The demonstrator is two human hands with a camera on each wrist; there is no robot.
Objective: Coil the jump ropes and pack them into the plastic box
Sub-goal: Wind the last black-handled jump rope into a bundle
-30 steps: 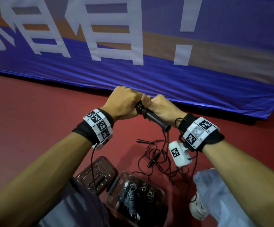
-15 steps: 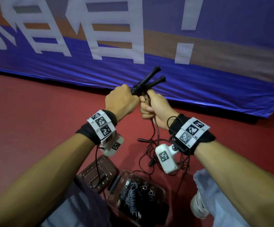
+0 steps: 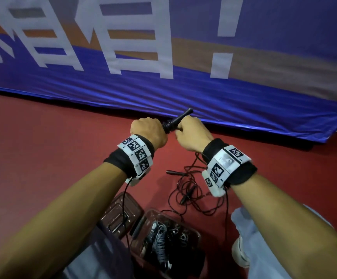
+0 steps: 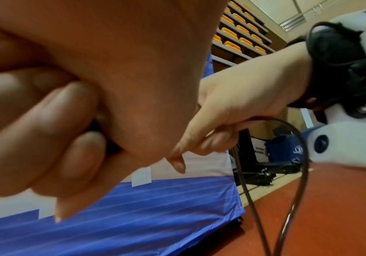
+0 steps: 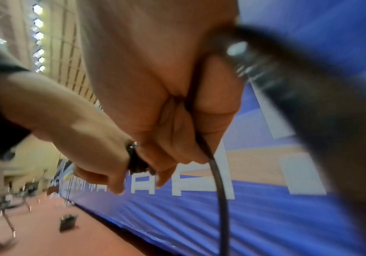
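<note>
1. Nearest, the plastic box (image 3: 197, 236) is sitting open on the red floor (image 3: 42, 158) by the person's legs. Coiled jump ropes (image 3: 161, 240) are already lying inside it. Its lid (image 3: 121, 214) is lying just beside it on the left.
2. A little farther, a loose rope (image 3: 185, 190) is lying in a messy tangle on the floor, not yet coiled.
3. Above it, the left hand (image 3: 148, 130) is closing tight around the black handles (image 3: 178, 120). The right hand (image 3: 192, 135) is pinching the thin cord (image 5: 212, 166) in curled fingers (image 5: 217, 97).
4. I think the person is winding the cord around the handles. Next, the right hand needs to pull up more cord and wrap it snugly.
5. The tangle below might snag the cord.
6. Farthest, a blue banner (image 3: 183, 93) is hanging along the floor.
</note>
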